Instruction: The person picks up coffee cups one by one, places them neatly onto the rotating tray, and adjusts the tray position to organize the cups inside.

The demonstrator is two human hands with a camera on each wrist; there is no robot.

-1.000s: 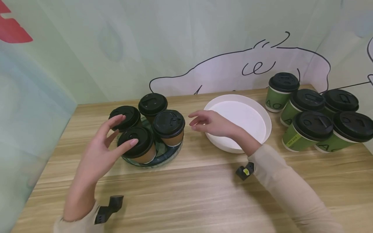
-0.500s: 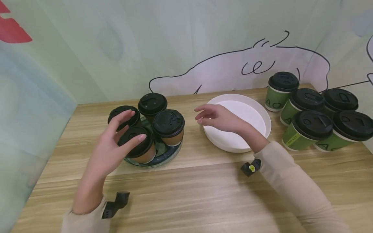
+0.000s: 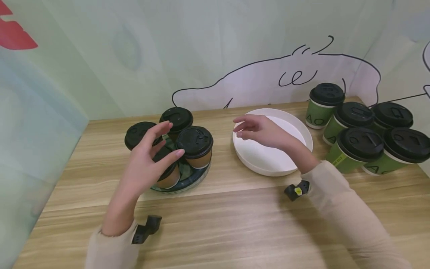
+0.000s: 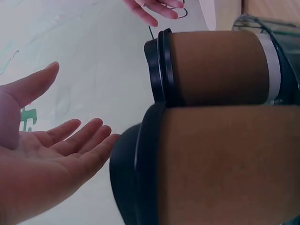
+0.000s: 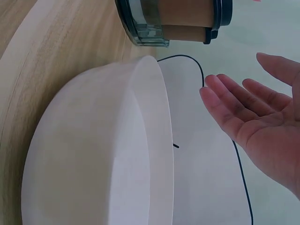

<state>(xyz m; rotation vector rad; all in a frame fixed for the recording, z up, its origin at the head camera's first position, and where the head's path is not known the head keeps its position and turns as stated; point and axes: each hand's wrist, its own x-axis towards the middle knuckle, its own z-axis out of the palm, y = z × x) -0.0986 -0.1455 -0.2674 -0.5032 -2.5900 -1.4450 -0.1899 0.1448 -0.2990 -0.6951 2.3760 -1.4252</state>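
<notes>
Brown paper cups with black lids stand upright on a round dark-green glass tray (image 3: 189, 183) at the left. My left hand (image 3: 142, 168) hovers above the front cup (image 3: 169, 179) and partly hides it. Its thumb and fingers are spread, and nothing is between them. The right-hand cup (image 3: 195, 145) stands just beyond the thumb. My right hand (image 3: 263, 130) hangs over the left part of a round white tray (image 3: 272, 170), fingers loosely bent and holding nothing. In the right wrist view the white tray's wall (image 5: 79, 140) lies below the open palm.
Several green paper cups (image 3: 346, 149) with black lids stand close together at the table's right end. A printed fabric backdrop (image 3: 201, 48) rises behind the wooden table (image 3: 218, 220). Bare wood shows between the two trays and along the front.
My left hand has moved to the right over the cups. My right hand has shifted right and slightly back, over the white tray. The cups and trays have not moved.
</notes>
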